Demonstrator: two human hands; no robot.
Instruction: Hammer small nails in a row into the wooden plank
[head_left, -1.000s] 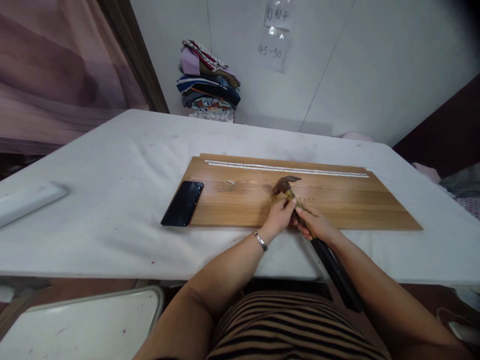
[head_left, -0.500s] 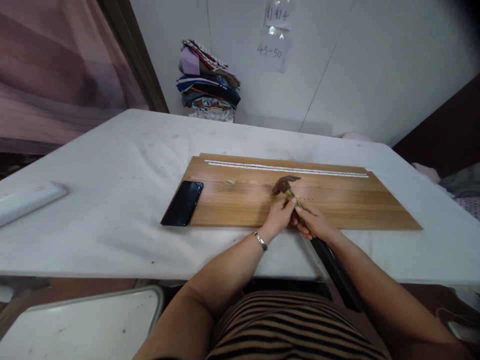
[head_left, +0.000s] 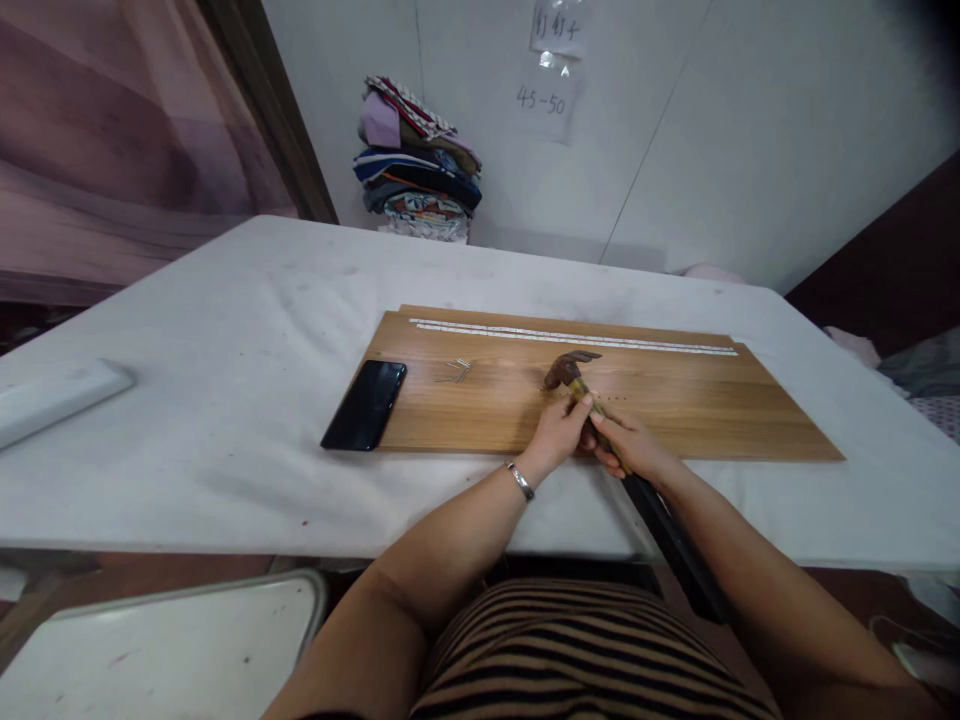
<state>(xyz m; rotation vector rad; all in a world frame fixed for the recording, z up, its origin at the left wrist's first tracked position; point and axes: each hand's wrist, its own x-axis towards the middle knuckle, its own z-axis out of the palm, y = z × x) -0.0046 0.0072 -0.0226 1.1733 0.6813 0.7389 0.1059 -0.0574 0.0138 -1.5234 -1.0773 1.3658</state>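
A claw hammer point(head_left: 571, 374) with a rusty head and a long, dark handle slants over the front half of a wooden board point(head_left: 675, 420). My left hand point(head_left: 556, 430) is closed around the handle's upper part, just below the head. Beside it, to the right, my right hand point(head_left: 628, 442) grips the same handle a little lower. The handle's black end runs back under my right forearm. Several small dark marks or nail heads point(head_left: 616, 398) line the board right of the hammer head. Several loose nails point(head_left: 459, 370) lie on the board to the left.
A black phone point(head_left: 365, 405) rests at the board's left end. Two white measuring strips point(head_left: 570, 337) run along its far side. A white-covered table point(head_left: 225, 400) carries the board. Folded cloths point(head_left: 418, 165) are stacked by the wall; a white stool point(head_left: 172, 650) stands at lower left.
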